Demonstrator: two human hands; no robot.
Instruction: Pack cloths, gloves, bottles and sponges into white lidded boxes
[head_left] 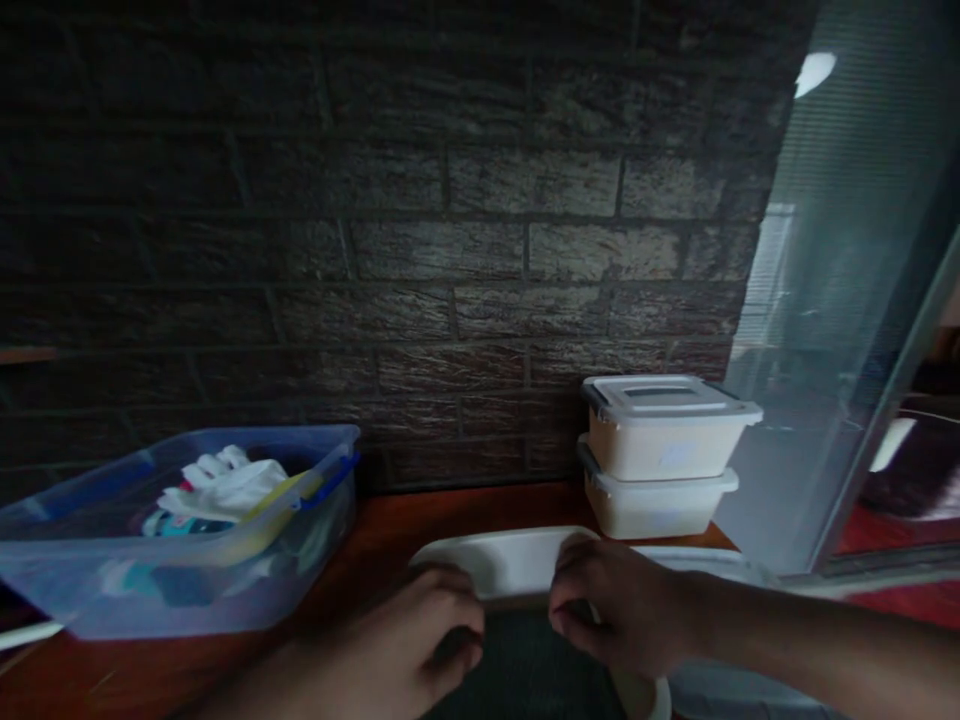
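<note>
A cream-white open container (517,555) with rounded corners stands on the wooden table in front of me. Inside it, at the bottom of the view, shows a flat dark grey-green thing (525,665) whose kind I cannot make out. My left hand (431,635) is over the container's left side, fingers curled toward the thumb. Over the right side is my right hand (619,605), also with bent fingers. Both are close to the top of the dark thing. Whether anything is pinched in either hand is too dim and blurred to see.
A clear blue-tinted bin (187,590) at left holds white gloves (232,485) and a yellow item (274,510). Two lidded cream boxes (664,445) are stacked at right. A translucent lid-like piece (727,675) lies beneath my right forearm. Behind rises a dark brick wall (450,250).
</note>
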